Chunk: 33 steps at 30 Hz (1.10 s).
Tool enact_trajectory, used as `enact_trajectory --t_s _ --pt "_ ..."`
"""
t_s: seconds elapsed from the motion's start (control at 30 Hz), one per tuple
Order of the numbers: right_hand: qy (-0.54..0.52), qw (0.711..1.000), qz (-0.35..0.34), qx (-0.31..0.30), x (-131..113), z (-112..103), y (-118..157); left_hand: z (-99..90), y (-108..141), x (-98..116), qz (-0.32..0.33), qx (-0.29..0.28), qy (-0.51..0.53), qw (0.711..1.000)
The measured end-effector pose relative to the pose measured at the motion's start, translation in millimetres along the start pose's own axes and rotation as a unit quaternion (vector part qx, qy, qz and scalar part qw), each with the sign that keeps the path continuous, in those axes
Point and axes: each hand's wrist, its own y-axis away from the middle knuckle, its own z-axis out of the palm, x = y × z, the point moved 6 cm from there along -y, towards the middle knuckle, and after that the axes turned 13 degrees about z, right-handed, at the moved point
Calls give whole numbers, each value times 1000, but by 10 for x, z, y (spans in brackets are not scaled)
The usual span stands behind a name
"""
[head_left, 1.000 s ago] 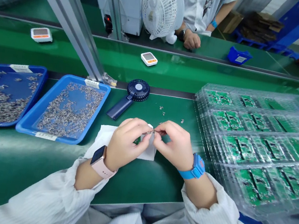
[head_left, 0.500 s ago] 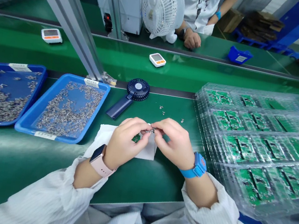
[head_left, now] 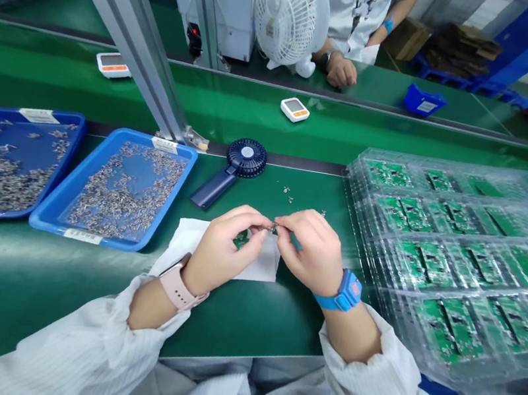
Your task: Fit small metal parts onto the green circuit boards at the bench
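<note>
My left hand (head_left: 229, 245) and my right hand (head_left: 311, 248) meet over a sheet of white paper (head_left: 259, 271). Between their pinched fingertips is a small shiny metal part (head_left: 273, 228), touched from both sides; its exact shape is too small to make out. A bit of green circuit board (head_left: 240, 239) shows behind my left thumb, mostly covered by the hand. Beyond my right fingers, a few loose metal pieces (head_left: 286, 190) lie on the green table.
Two blue trays (head_left: 104, 240) of small metal parts stand at the left. A dark handheld fan (head_left: 214, 187) lies ahead. Stacked clear plastic trays (head_left: 373, 268) with green boards fill the right. Across the green belt (head_left: 239, 103), a person's hand (head_left: 341, 73) rests near a white fan (head_left: 290, 18).
The two white devices on the green belt have moved to the right. Both hands stay pinched together at the small metal part, with a slight turn of the left wrist.
</note>
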Motion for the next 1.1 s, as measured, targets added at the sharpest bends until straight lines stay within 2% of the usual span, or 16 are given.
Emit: enact_trajectory --t_s 0.17,0.53,0.77,0.9,1.0,1.1 --pt "28 999 -25 28 -26 4 23 2 -1 -25 -23 8 3 1000" --pt "22 999 1 33 -17 12 33 18 0 -66 -38 28 28 999" --pt "-5 999 15 50 -8 8 19 13 -4 -60 -37 16 12 999" --pt "-43 998 31 33 -21 12 -5 1 -8 -26 -20 11 -3 1000" --pt "-47 997 67 16 96 -42 -47 -19 -18 -11 -12 8 -31 999" --pt "19 990 126 -67 366 -54 -81 -34 -28 -10 -13 6 -53 998"
